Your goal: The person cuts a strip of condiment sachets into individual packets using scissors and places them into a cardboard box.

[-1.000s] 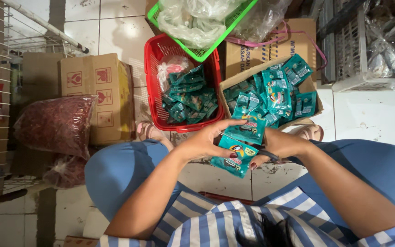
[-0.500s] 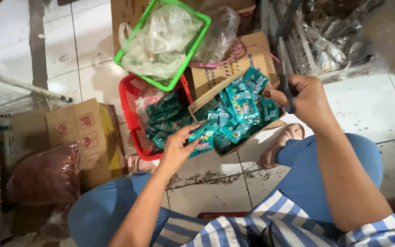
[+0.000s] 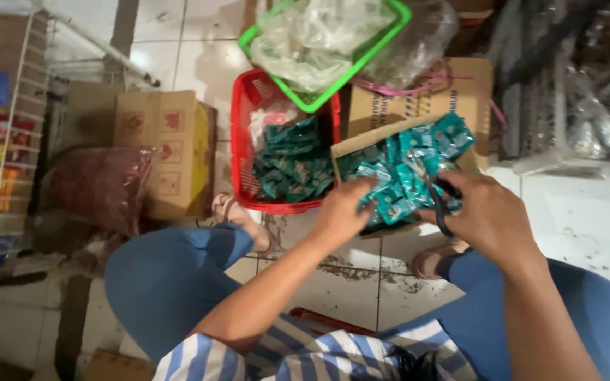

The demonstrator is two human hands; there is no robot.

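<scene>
My left hand (image 3: 342, 209) grips a strip of teal sachets (image 3: 393, 200) over the near edge of an open cardboard box (image 3: 351, 146) filled with more teal sachets. My right hand (image 3: 487, 217) holds black-handled scissors (image 3: 440, 198), the blades pointing into the strip just right of my left hand. A red basket (image 3: 243, 137) left of the box holds loose teal sachets (image 3: 292, 162). My knees in blue trousers frame the floor below.
A green basket (image 3: 388, 29) with clear plastic bags rests on the red basket and a taped carton (image 3: 460, 95). A printed carton (image 3: 167, 148) and a bag of reddish goods (image 3: 97, 185) lie left. A white wire rack (image 3: 8, 134) stands far left; a crate at right.
My right hand came back from the right with scissors and now meets the strip held by my left hand. The view has swung so the boxes sit more centrally.
</scene>
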